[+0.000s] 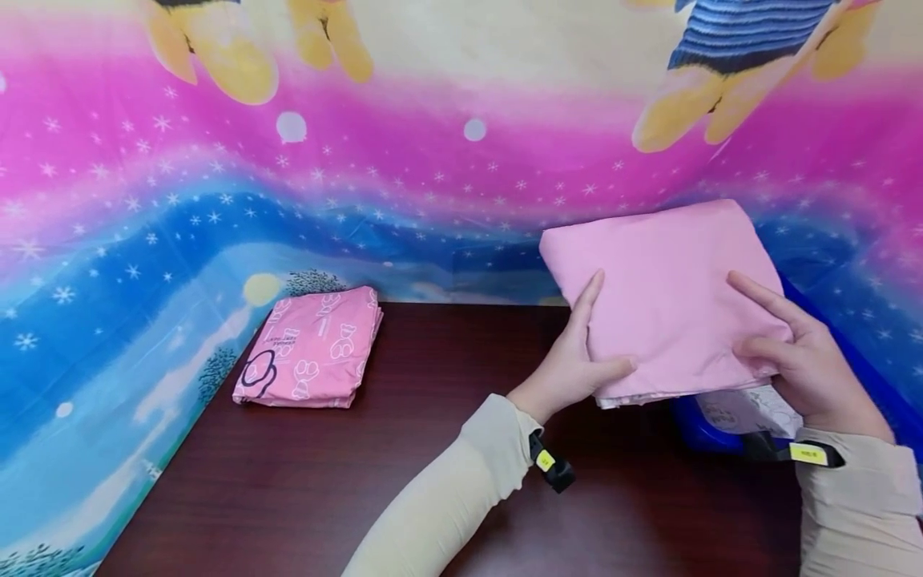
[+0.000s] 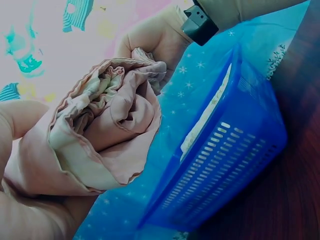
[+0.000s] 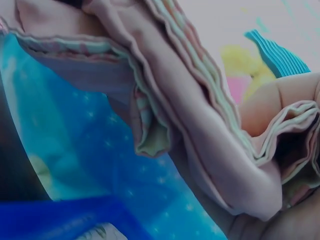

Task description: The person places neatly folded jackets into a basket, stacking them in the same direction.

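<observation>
A folded pink cloth (image 1: pixel 671 296) is held up over the right side of the table by both hands. My left hand (image 1: pixel 566 373) grips its left lower corner, thumb on the plain pink face and the other fingers behind. On the opposite edge, my right hand (image 1: pixel 822 365) holds it with thumb and fingers. The wrist views look into its lower edge, where several loose pink and whitish layers of the cloth (image 2: pixel 132 117) are bunched and rolled together. Below it, partly hidden, stands a blue basket (image 2: pixel 225 150) with slotted walls.
Another folded pink cloth (image 1: pixel 310 349), printed with white figures and a dark flower outline, lies at the table's left back. A whitish printed cloth (image 1: pixel 753 410) shows in the basket. A colourful snowflake-patterned sheet (image 1: pixel 433 184) rises behind the dark wooden table (image 1: pixel 433 433).
</observation>
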The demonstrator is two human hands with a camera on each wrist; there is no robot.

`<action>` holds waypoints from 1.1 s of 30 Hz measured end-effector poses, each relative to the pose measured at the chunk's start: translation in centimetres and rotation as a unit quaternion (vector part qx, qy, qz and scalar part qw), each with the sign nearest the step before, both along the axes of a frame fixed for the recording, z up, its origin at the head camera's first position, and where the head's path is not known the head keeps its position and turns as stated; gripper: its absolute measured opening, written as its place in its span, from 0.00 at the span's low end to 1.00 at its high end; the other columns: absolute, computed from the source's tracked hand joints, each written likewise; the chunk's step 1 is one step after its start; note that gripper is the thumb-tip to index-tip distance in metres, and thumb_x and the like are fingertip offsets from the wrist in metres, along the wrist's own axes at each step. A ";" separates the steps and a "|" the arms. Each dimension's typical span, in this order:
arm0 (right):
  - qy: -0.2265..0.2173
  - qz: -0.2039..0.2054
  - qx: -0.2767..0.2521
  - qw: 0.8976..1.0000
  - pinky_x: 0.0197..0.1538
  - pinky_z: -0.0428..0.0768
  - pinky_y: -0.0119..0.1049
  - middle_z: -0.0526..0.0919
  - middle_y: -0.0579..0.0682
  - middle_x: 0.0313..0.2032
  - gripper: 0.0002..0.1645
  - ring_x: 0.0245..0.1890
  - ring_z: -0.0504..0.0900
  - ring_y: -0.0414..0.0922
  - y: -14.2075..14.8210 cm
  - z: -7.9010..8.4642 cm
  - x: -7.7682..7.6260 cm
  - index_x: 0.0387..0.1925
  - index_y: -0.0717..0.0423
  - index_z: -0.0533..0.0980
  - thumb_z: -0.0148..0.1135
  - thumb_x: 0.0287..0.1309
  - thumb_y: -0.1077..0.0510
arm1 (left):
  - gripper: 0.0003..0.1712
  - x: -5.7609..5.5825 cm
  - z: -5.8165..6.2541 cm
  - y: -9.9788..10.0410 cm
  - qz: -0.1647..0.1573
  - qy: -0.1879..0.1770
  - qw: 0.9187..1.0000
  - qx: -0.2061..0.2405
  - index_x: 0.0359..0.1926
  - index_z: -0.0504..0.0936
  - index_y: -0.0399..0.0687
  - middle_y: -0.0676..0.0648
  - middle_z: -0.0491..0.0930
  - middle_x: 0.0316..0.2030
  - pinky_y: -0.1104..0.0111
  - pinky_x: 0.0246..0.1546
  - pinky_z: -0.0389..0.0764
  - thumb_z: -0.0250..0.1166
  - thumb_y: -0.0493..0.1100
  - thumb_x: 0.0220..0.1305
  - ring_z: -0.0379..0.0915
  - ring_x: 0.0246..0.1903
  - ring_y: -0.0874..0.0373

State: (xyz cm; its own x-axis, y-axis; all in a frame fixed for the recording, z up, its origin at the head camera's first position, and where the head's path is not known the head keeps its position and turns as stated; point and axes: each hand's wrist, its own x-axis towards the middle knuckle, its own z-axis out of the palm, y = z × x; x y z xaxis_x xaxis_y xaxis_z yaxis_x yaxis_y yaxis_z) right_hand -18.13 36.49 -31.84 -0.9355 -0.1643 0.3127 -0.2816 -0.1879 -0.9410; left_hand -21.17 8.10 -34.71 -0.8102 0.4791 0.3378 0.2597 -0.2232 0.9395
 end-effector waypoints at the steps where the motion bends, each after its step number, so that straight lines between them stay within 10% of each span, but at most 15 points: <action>1: 0.002 0.002 -0.008 1.000 0.13 0.61 0.36 0.68 0.44 0.11 0.50 0.10 0.58 0.48 0.3 -0.1 -0.1 0.77 0.53 0.60 0.40 0.58 0.88 | 0.64 -0.1 0.0 0.3 -0.004 0.000 1.000 -0.002 0.77 0.43 0.87 0.58 0.50 0.76 0.74 0.56 0.74 0.71 0.31 0.59 0.68 0.58 0.66; 8: -0.006 -0.008 -0.042 0.999 0.13 0.68 0.32 0.67 0.46 0.14 0.50 0.11 0.55 0.49 2.7 -0.9 -0.4 0.77 0.52 0.60 0.38 0.58 0.88 | 0.65 -0.5 0.1 2.5 -0.013 0.001 1.000 -0.015 0.79 0.42 0.82 0.59 0.48 0.77 0.75 0.56 0.72 0.70 0.29 0.58 0.65 0.59 0.66; 15: -0.001 -0.026 -0.072 0.997 0.13 0.51 0.37 0.62 0.48 0.10 0.51 0.11 0.48 0.50 4.7 -1.6 -0.4 0.77 0.53 0.61 0.33 0.57 0.90 | 0.65 -0.8 0.4 4.4 -0.012 0.043 0.997 -0.059 0.80 0.40 0.77 0.62 0.43 0.79 0.75 0.60 0.67 0.69 0.29 0.58 0.59 0.65 0.67; 24: 0.026 -0.031 -0.135 0.990 0.09 0.61 0.31 0.85 0.56 0.25 0.53 0.07 0.65 0.44 7.0 -2.3 0.0 0.77 0.58 0.59 0.26 0.53 0.91 | 0.67 -0.6 0.4 7.2 -0.036 -0.028 0.999 -0.018 0.80 0.45 0.76 0.68 0.43 0.77 0.76 0.31 0.75 0.65 0.19 0.52 0.57 0.63 0.66; 29: 0.021 -0.050 -0.128 0.990 0.09 0.63 0.29 0.80 0.58 0.14 0.54 0.06 0.70 0.42 8.3 -2.9 0.6 0.76 0.57 0.62 0.25 0.52 0.92 | 0.67 -0.2 -0.2 8.6 -0.030 -0.038 0.998 -0.032 0.80 0.46 0.74 0.67 0.46 0.76 0.75 0.23 0.72 0.65 0.18 0.51 0.68 0.39 0.67; 33: 0.011 -0.058 -0.120 0.991 0.11 0.69 0.29 0.79 0.58 0.13 0.53 0.08 0.73 0.41 9.2 -3.6 1.1 0.76 0.55 0.62 0.27 0.54 0.91 | 0.67 0.0 -0.5 9.3 -0.027 -0.023 0.997 -0.065 0.80 0.44 0.75 0.67 0.46 0.76 0.74 0.15 0.68 0.64 0.19 0.53 0.57 0.15 0.61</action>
State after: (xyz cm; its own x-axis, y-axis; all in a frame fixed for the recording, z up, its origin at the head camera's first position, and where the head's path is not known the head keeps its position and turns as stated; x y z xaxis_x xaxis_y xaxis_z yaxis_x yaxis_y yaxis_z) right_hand -17.07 45.65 -35.39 -0.9363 0.0253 0.3502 -0.3340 -0.3717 -0.8662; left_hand -21.12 17.40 -35.19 -0.7948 0.5603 0.2332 0.2065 -0.1117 0.9721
